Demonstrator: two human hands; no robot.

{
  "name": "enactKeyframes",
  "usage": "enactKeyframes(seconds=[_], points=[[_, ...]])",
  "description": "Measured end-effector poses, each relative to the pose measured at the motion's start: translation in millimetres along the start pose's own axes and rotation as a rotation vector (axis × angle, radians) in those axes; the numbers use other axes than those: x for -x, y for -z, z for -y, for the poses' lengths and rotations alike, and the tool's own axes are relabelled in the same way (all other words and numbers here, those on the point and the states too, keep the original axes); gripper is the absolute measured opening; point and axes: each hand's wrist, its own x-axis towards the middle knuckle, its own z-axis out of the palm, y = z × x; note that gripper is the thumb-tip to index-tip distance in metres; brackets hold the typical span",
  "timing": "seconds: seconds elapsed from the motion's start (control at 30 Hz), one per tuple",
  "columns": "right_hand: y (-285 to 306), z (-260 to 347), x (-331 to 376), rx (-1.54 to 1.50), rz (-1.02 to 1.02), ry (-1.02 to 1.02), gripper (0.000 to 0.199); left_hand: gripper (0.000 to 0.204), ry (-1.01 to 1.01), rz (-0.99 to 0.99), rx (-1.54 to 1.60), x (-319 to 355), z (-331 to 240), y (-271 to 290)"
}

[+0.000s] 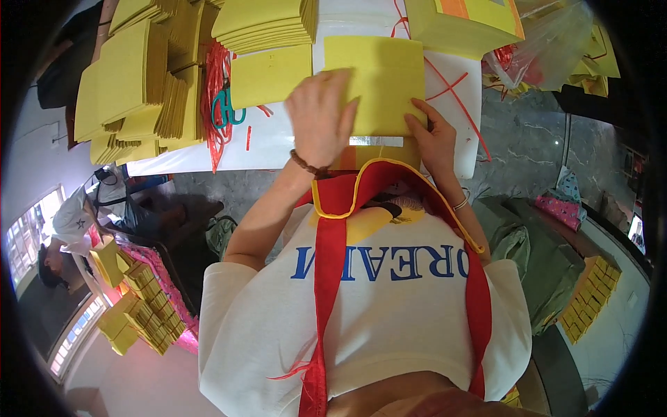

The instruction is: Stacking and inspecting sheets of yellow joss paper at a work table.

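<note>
A sheet or thin stack of yellow paper (382, 76) lies in front of me on the white table. My left hand (319, 118) rests over its left edge, fingers extended and slightly blurred, holding nothing. At the lower right edge, the thumb and bent fingers of my right hand (434, 139) grip the paper. A silver strip (375, 141) shows just below the yellow paper, on a yellow and orange piece (361, 158) partly hidden by my red apron (335, 194). Left of my left hand lies another yellow paper stack (271, 73).
Tall yellow paper stacks (132, 69) fill the table's left side. Teal-handled scissors (226, 109) lie over red plastic ties (217, 132). Loose red strips (458, 104) lie right. A big yellow bundle (462, 28) stands at the back right. Another person (125, 201) sits at left.
</note>
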Motion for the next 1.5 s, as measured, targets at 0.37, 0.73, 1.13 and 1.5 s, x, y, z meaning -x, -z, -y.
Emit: enactKeyframes(seconds=[0.37, 0.73, 1.13, 1.5], points=[[1.8, 2.9, 0.3, 0.073, -0.023, 0.029, 0.033, 0.057, -0.323, 0.250, -0.014, 6.1, -17.6, -45.5], [-9.7, -22.0, 30.7, 0.938, 0.094, 0.636, 0.057, 0.064, -0.298, 0.281, -0.018, 4.5, -12.2, -45.2], [-0.8, -27.3, 22.9, 0.649, 0.226, 0.453, 0.049, 0.055, -0.468, 0.170, -0.282, 19.4, -29.7, -30.6], [15.8, 1.6, 21.4, -0.304, -0.109, 0.164, 0.055, 0.040, -0.580, -0.123, 0.055, -13.8, 11.5, 15.2]])
